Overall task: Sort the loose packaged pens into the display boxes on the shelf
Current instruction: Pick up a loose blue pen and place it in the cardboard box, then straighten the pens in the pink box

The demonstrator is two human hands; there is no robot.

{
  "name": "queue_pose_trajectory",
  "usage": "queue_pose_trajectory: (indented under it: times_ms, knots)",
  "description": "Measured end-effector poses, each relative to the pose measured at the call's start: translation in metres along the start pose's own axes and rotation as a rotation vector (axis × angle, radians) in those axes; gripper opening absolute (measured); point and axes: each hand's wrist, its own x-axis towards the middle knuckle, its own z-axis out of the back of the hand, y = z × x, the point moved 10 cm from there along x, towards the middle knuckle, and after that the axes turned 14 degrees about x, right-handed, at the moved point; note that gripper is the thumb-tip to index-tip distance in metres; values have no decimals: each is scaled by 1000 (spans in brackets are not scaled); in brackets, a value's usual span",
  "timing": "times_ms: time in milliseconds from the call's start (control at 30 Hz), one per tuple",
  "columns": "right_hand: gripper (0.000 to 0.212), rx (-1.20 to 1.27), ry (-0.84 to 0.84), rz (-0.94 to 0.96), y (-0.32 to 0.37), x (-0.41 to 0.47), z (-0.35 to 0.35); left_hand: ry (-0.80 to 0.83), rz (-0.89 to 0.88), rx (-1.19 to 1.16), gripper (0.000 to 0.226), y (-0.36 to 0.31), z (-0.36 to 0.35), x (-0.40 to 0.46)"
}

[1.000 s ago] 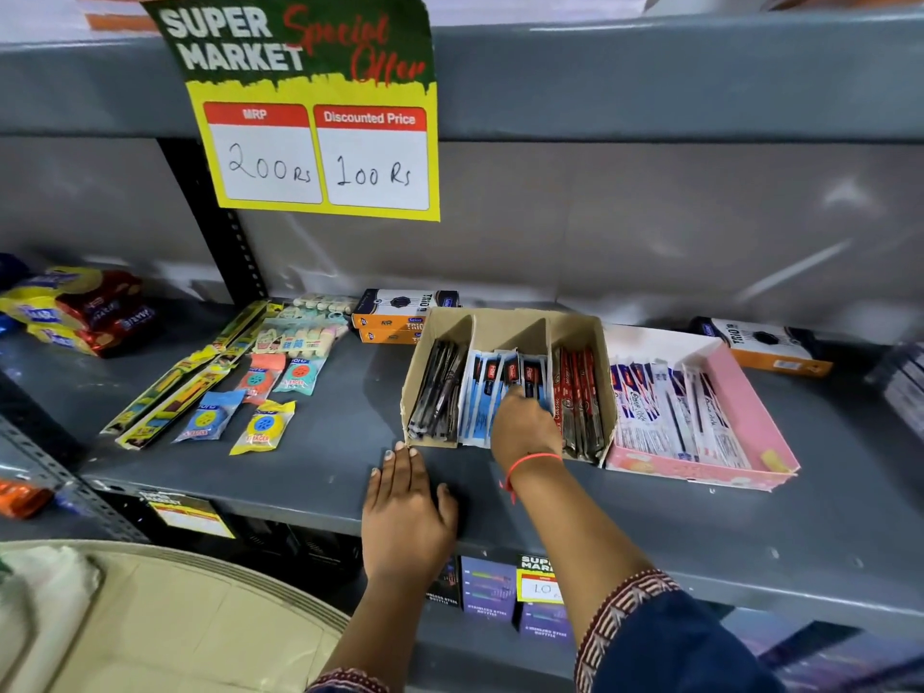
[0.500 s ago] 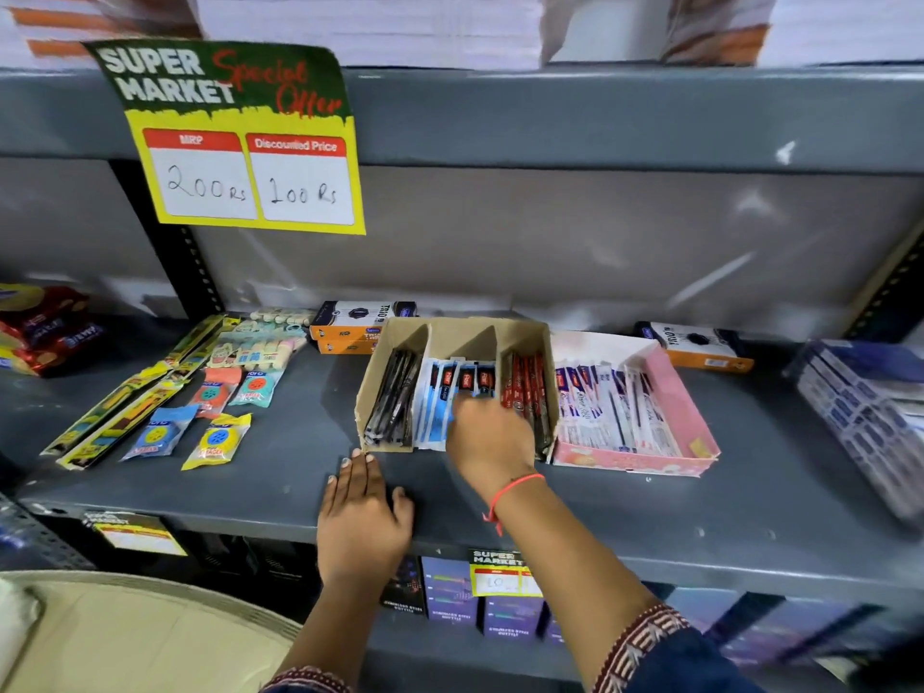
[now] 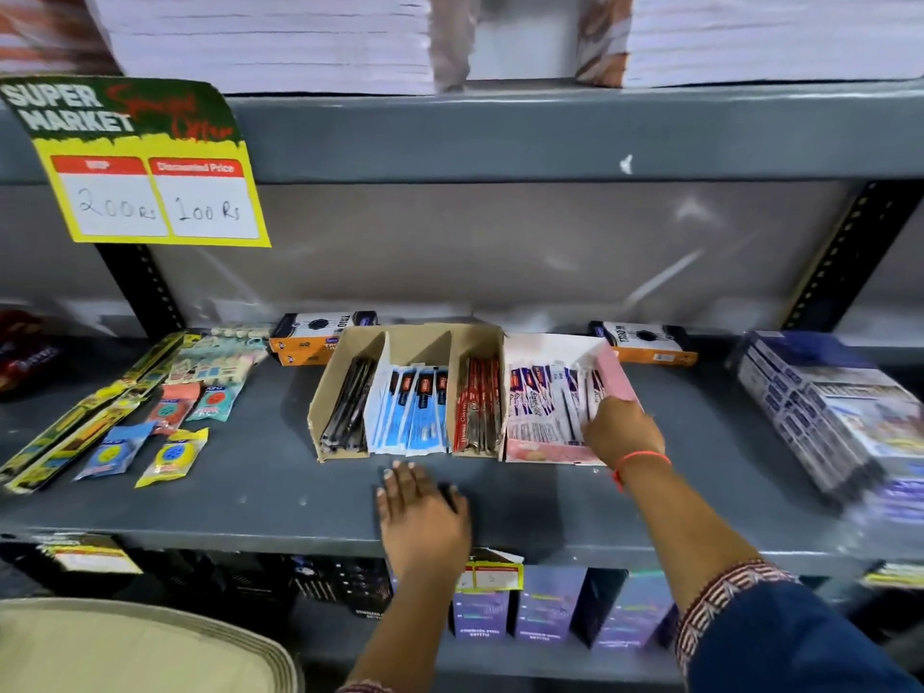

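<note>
Shelf (image 3: 700, 492) looks mostly sorted: brown box (image 3: 320, 417) holds black, blue and red pens, pink box (image 3: 617, 372) right of it the purple packs (image 3: 542, 407). Right hand (image 3: 620, 432) reaches in there, grip hidden; left hand (image 3: 420, 517) lies flat, fingers spread. No loose pens visible.

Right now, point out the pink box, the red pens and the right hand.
pink box (image 3: 620, 372): head view, on its right wall.
red pens (image 3: 477, 407): head view, middle of the packets.
right hand (image 3: 622, 432): head view, back of the hand.
</note>
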Motion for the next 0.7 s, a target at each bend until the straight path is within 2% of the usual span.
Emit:
queue_pose_trajectory:
  times_ms: [133,300,400,467,567,700]
  knots:
    - [33,-78,66,33,-1,10,-9,21,-33,24,66,-25,-6,1]
    - [43,-7,48,3,2,20,-7,-3,-49,5,66,-25,-4,2]
    - [52,-141,56,24,11,19,-10,-9,-54,-12,66,-26,-3,2]
    - [49,-217,44,29,14,18,-11,3,-53,-11,66,-26,-5,2]
    - [31,-218,44,48,18,19,-15,2,-59,-5,67,-26,-4,2]
    - [32,-142,28,60,19,20,-13,-5,-55,-17,66,-27,-2,1]
